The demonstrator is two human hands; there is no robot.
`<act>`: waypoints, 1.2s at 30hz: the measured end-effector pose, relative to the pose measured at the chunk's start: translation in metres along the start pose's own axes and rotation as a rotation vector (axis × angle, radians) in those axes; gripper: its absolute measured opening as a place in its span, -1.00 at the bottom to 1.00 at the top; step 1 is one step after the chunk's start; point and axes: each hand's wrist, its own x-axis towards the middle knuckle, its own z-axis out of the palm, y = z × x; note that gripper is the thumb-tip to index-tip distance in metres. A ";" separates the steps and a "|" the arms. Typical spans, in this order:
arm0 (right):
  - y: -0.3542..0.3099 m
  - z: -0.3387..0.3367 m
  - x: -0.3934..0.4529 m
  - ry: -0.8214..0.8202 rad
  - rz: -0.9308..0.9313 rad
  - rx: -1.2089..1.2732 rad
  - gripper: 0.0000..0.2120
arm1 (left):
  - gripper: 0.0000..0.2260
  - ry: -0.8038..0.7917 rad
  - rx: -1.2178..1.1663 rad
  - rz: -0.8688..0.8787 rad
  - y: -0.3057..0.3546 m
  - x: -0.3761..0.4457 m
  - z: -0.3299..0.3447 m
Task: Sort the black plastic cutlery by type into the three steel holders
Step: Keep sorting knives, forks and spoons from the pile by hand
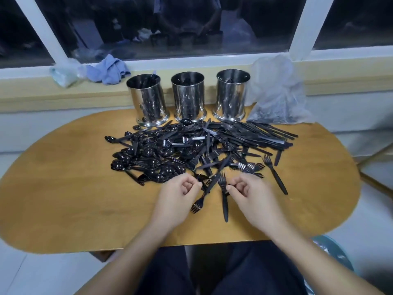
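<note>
Head view, nearest first: dark trousers show below the rounded wooden surface point(63, 199), and two bare forearms reach over its near edge. The left hand point(180, 194) has its fingers curled, thumb and fingertips pinching at a piece of black cutlery at the near edge of the pile; which piece it is cannot be told. The right hand point(248, 192) is likewise curled, its thumb and forefinger pinching at the neck of a fork point(224, 201) that lies with its tines pointing far and its handle toward the person. Between the hands a second fork point(197, 206) lies slanted, tines near. Farther right a lone fork point(274, 173) lies apart from the rest.

Beyond the hands spreads the cutlery pile point(191, 150): spoons mostly on the left, forks in the middle, knives fanned to the far right.

At the far edge stand three upright steel holders: left holder point(148, 101), middle holder point(188, 96), right holder point(231, 95), each with some black cutlery inside. Right of them sits a clear plastic bag point(276, 96). On the window ledge at far left lies a blue cloth point(108, 70).
</note>
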 end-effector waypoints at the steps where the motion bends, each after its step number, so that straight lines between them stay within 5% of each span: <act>1: 0.004 0.002 -0.008 0.023 -0.008 -0.056 -0.81 | -0.84 0.011 0.040 0.017 -0.004 -0.006 0.005; 8: 0.001 0.017 -0.024 0.020 -0.038 -0.375 -0.61 | -0.81 0.071 0.380 0.151 -0.017 -0.018 0.022; 18: 0.015 0.021 -0.014 0.058 0.058 -0.183 -0.78 | -0.79 0.106 0.357 0.110 -0.017 -0.024 0.023; 26: 0.026 0.019 -0.012 0.092 0.003 -0.003 -0.78 | -0.89 0.051 -0.227 -0.096 -0.010 -0.021 -0.009; 31: 0.010 0.017 -0.017 0.043 -0.188 0.051 -0.86 | -0.94 -0.135 -0.381 -0.162 0.003 -0.018 -0.009; 36: 0.010 0.032 -0.027 -0.039 -0.268 0.161 -0.99 | -0.88 -0.091 -0.756 -0.322 0.006 -0.018 0.007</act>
